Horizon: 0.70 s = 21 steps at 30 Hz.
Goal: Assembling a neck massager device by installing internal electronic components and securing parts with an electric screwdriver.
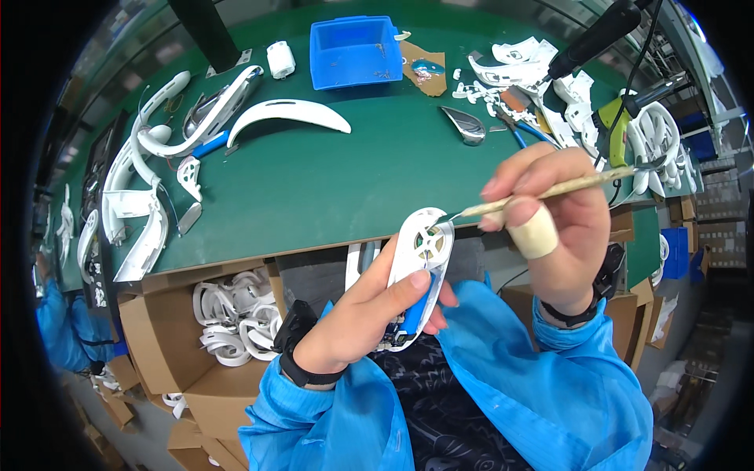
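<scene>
My left hand [365, 318] is closed around an oblong white plastic housing [403, 255], just beyond the bench's front edge. A round spoked grille sits at the housing's far end, and a blue cylinder, like a battery cell [418, 312], shows inside its near part. In a pinch, my right hand [561, 216] holds a slim pick [577, 183] with a beige wrapped handle. The pick's thin metal tip touches or nearly touches the housing's rim beside the grille; which, I cannot tell. A beige wrap covers part of my right thumb. My left fingertips are partly hidden under the housing.
A blue bin [355, 82] stands at the back of the green bench [314, 188]. Curved white shells [294, 118] lie left; small white parts, blue-handled pliers [518, 129] and a green-handled tool [616, 133] lie right. Below the bench, a cardboard box [169, 337] holds white parts.
</scene>
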Motion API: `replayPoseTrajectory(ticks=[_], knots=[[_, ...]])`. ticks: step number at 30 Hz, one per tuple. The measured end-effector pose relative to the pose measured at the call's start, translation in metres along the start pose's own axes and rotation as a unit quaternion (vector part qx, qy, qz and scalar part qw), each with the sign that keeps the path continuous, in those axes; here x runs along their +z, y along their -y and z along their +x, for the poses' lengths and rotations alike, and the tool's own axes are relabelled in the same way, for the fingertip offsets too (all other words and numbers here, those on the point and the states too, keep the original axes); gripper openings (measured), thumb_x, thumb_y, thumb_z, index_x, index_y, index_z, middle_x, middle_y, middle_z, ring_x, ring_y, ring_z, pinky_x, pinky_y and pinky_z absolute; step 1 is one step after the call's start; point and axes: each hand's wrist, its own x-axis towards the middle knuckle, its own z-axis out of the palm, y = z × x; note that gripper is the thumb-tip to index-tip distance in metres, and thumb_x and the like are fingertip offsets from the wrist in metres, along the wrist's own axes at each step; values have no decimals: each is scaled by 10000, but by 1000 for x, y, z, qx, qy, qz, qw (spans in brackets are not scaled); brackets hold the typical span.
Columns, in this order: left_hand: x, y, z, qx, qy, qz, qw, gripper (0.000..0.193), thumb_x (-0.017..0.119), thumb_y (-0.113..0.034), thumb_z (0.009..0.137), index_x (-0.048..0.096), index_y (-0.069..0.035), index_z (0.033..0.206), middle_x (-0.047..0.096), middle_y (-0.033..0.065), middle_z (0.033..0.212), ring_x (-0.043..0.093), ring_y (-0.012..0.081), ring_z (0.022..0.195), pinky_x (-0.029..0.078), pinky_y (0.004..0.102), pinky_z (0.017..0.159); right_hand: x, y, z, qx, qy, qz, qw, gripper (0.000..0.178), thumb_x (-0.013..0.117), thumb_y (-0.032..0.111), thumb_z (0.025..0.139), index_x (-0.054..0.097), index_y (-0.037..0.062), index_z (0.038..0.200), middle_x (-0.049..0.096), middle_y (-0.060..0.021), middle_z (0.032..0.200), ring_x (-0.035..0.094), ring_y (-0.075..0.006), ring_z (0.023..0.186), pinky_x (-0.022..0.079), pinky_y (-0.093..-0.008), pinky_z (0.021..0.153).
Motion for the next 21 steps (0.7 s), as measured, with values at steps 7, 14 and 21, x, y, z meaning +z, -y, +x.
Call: replayPoseTrajectory(ticks=[7, 14, 21], knots=[[-1, -4, -2, -19, 15, -7, 1000, 645, 507, -362, 1101, 236, -60, 1602, 651, 110, 1053, 679, 167, 864, 578, 289, 770, 4, -6, -4, -5, 7, -38, 999, 218, 671, -81, 932, 571, -15, 1114, 654, -171, 1063, 673, -197, 968, 569, -309, 842], [6, -6, 0, 11, 10, 24, 1000, 708, 562, -363, 1067, 216, -43, 1596, 650, 136, 1073, 690, 191, 897, 585, 309, 796, 4, -12, -8, 10, 14, -72, 997, 215, 690, -80, 918, 588, -7, 1093, 685, -158, 1026, 687, -209, 947, 569, -306, 812], [5, -4, 3, -3, 15, 16, 1000, 710, 588, -319, 1050, 217, -41, 1588, 658, 156, 1071, 704, 244, 932, 598, 350, 820, -4, -6, 5, -38, 45, -177, 982, 179, 704, -34, 917, 617, -7, 1071, 686, -119, 968, 680, -180, 868, 555, -298, 763]])
